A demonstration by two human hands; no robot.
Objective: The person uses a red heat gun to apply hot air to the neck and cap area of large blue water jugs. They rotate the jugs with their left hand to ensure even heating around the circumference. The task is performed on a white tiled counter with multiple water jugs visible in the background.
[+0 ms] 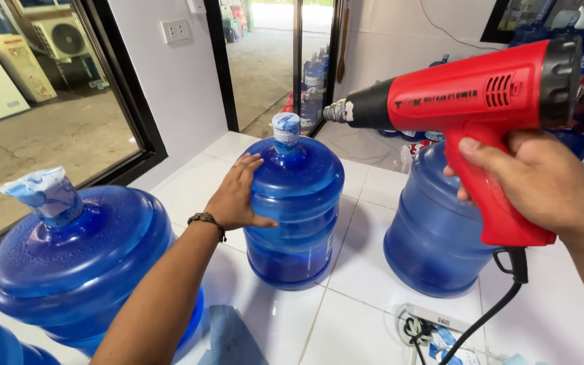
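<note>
Blue jug [295, 209]: my left hand [238, 196] open on its shoulder; right hand [535, 182] gripping heat gun [481, 101]; white surface [366, 284] open between jugs.

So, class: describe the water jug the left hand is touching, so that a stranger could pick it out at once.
On the white tiled counter stand several large blue jugs. Take the middle jug, with the left hand on its shoulder. Unlike the near-left jug with its loose, crumpled wrap, its cap seal fits snugly.

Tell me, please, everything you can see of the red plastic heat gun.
The red plastic heat gun has a black rear cap, side vents, a black collar and a metal nozzle. The right hand grips its handle, holding it level, nozzle aimed left toward the wrapped cap of the middle blue water jug. A black cord hangs below.
</note>
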